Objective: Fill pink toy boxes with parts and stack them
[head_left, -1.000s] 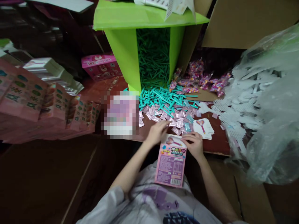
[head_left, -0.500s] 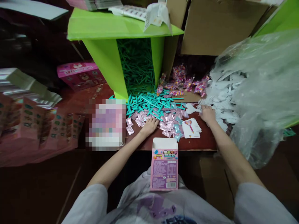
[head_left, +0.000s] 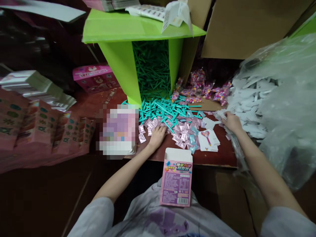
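Observation:
My left hand (head_left: 158,137) lies at the near edge of a heap of small pink sachets (head_left: 184,126), fingers stretched forward and nothing seen in them. Just beyond are loose teal plastic sticks (head_left: 158,108), some hammer-shaped. At the right, my right hand (head_left: 232,123) pinches a white perforated plastic piece (head_left: 219,114). Another white perforated piece (head_left: 209,123) rests left of it, above a small stack of printed cards (head_left: 208,140). Light-blue sachets (head_left: 193,139) lie beside the cards. An open pink-and-purple box (head_left: 176,184) stands on my lap.
A lime-green bin (head_left: 120,69) spills teal sticks onto the table. Behind are bags of colourful beads (head_left: 197,79). Clear plastic sheeting (head_left: 291,98) surrounds white pieces at the right. Pink boxes (head_left: 39,125) stand at the left, and a pixelated package (head_left: 118,128) lies nearer.
My right hand has moved to the white pieces and closed on one. My left hand stays at the sachets. The whole view has shifted, so things appear farther right.

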A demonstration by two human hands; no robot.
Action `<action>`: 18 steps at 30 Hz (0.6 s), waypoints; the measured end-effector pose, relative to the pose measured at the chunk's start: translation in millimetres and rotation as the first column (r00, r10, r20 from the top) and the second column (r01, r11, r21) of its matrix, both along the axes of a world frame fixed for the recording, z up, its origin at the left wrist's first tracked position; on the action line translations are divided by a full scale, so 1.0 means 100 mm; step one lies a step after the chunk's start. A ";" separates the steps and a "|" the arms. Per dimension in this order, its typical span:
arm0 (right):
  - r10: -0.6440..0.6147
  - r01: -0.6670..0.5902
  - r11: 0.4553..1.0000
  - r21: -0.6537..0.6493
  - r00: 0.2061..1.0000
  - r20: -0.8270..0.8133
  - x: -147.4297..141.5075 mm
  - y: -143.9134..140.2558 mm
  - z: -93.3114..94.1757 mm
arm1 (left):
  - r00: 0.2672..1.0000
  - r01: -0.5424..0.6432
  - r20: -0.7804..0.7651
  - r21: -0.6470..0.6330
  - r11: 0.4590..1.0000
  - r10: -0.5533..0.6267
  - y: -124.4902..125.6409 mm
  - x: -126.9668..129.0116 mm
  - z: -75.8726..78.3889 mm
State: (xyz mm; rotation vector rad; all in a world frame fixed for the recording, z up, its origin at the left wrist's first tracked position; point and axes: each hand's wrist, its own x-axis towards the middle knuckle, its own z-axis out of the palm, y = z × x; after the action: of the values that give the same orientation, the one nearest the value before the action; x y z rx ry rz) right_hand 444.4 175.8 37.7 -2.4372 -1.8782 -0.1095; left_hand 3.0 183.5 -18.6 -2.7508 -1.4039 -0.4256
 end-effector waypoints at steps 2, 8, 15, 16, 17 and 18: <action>0.025 -0.009 0.987 0.163 0.995 -0.097 -0.05 0.04 0.08 | 0.997 0.044 -0.065 -0.003 0.999 -0.044 0.06 0.04 0.00; 0.029 0.063 0.912 0.405 0.976 -0.217 -0.23 0.51 0.33 | 0.987 0.061 -0.144 -0.033 0.998 -0.065 0.22 0.23 0.00; -0.360 0.488 0.765 0.421 0.866 -0.348 0.02 1.19 0.49 | 0.984 0.162 -0.079 -0.014 0.987 -0.163 0.23 0.21 0.09; -0.387 0.510 0.750 0.422 0.855 -0.345 0.06 1.24 0.50 | 0.977 0.198 -0.074 -0.022 0.980 -0.199 0.24 0.20 0.11; -0.397 0.514 0.745 0.424 0.853 -0.338 0.10 1.28 0.51 | 0.969 0.238 -0.068 -0.032 0.971 -0.239 0.25 0.20 0.13; -0.393 0.506 0.748 0.429 0.859 -0.327 0.13 1.31 0.52 | 0.959 0.274 -0.060 -0.044 0.961 -0.276 0.27 0.20 0.13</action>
State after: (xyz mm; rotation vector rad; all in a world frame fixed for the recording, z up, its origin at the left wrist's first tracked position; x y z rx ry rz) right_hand 457.3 307.0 89.2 -2.3401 -0.9647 -0.3012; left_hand 22.9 210.5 -5.2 -2.9692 -1.0264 -0.3146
